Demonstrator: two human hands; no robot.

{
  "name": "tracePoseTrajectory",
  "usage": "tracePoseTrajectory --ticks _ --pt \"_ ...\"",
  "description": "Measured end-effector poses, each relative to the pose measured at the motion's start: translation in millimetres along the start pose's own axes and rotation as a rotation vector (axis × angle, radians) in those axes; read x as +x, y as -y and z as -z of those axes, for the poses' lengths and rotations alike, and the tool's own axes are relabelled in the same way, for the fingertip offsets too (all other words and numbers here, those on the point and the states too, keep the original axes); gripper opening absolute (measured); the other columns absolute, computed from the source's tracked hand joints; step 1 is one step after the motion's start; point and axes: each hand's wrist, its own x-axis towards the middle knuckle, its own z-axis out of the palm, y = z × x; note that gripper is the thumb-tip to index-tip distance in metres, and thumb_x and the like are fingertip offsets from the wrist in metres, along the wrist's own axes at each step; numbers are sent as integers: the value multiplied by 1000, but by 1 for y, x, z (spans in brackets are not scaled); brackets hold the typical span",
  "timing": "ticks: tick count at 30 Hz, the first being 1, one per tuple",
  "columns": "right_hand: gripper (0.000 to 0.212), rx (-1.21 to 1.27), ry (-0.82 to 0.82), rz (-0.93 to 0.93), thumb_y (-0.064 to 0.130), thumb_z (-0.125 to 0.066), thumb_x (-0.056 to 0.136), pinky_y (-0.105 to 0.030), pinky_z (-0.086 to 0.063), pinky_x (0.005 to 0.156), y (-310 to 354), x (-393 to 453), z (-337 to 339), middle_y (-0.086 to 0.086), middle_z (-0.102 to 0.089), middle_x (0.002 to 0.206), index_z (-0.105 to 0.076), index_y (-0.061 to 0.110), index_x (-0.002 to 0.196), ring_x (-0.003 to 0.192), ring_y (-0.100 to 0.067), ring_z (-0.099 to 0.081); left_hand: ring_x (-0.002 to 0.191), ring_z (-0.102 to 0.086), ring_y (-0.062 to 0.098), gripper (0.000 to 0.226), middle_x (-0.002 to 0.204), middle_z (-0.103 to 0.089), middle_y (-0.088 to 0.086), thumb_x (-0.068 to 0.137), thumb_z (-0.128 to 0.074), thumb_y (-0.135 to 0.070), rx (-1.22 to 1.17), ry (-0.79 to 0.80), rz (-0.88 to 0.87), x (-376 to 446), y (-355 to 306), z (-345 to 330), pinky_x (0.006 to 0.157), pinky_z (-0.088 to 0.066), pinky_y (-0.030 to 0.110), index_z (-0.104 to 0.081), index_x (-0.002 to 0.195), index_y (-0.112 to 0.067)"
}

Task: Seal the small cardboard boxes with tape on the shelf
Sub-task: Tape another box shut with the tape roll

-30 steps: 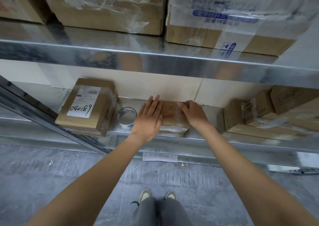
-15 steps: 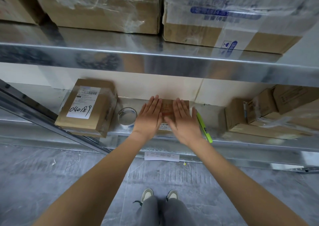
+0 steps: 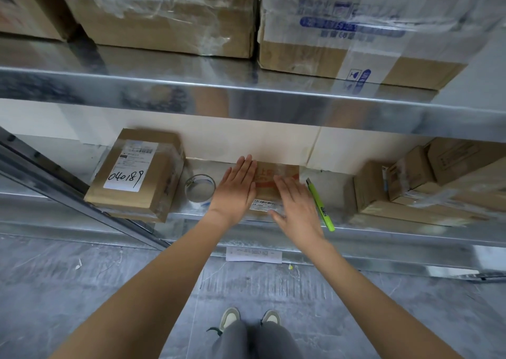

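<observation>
A small cardboard box with red print and a barcode label sits on the lower metal shelf, near its front edge. My left hand lies flat with straight fingers along the box's left side. My right hand lies flat with spread fingers over the box's top right and front. A roll of clear tape lies on the shelf just left of my left hand. A green utility knife lies just right of my right hand.
A larger taped box marked 040189 stands at the left of the shelf. Several taped boxes crowd the right end. Big cartons fill the upper shelf. A slanted metal rail crosses at left. A paper slip lies below.
My right hand left the box's right side, went flat over its top, then slid back toward the front edge. The green knife came into sight. My left hand stayed put.
</observation>
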Motion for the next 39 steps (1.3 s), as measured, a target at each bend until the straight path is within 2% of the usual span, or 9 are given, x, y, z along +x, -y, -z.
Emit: tracePoseTrajectory --ticks 4,11,15,16,18,21,28,34,39 --pt "112 293 200 -187 42 -90 55 -34 -36 106 -20 33 28 1 -26 152 -29 17 146 134 -20 -36 150 -11 18 72 162 -16 4 93 -1 -42 -10 35 -33 0 4 4 122 -12 35 -22 153 -9" --pt "74 639 470 -351 47 -87 61 -28 -44 90 -45 68 56 2 -62 113 -63 11 121 101 -11 -55 147 -23 22 54 157 -31 8 101 -27 -29 71 -195 -142 -7 2 23 121 -16 38 -35 148 -5" --pt "101 768 493 -477 75 -76 52 -31 -37 63 -50 78 35 -13 -63 86 -64 -6 111 72 -22 -49 149 -16 23 61 160 -24 8 100 -21 -38 54 -34 -73 -15 0 2 119 -24 45 -29 151 -7" --pt "94 747 453 -497 70 -72 64 -30 -39 65 -45 78 32 -12 -64 95 -60 -6 118 77 -22 -53 150 -12 22 66 161 -20 7 98 -14 -42 22 8 -29 -14 0 -3 120 -22 44 -24 153 -8" --pt "67 564 326 -485 50 -57 92 -32 -40 94 -35 78 23 -12 -54 135 -46 2 138 118 -26 -52 151 -1 18 73 163 -10 4 92 0 -46 -28 66 27 -8 -2 -6 122 -11 36 -14 155 -10" --pt "56 202 182 -295 39 -29 104 -42 -10 120 -15 75 18 -5 -15 162 -22 11 153 149 -21 -10 151 -1 19 75 163 -8 4 91 3 -45 -4 58 25 -5 -5 -5 121 -8 34 -13 155 -9" --pt "67 -92 301 -207 52 -14 101 -50 9 119 -2 64 -4 3 7 163 0 15 155 149 -11 11 151 -5 20 73 163 -13 5 92 0 -42 19 66 57 -4 -6 -7 121 -12 38 -19 154 -8" --pt "68 -97 102 -18 52 -19 98 -56 -13 118 -7 -3 -19 -4 -24 159 -28 11 152 149 -17 -13 151 5 16 64 164 -1 2 99 -5 -39 40 109 76 -2 -7 -6 121 -3 37 -8 156 -11" --pt "73 141 43 -78 57 -20 94 -47 -8 121 -15 -1 -11 -2 -16 161 -20 15 154 149 -18 -4 149 13 14 58 163 13 0 105 -20 -33 2 165 126 5 -14 0 121 3 38 4 155 -16"
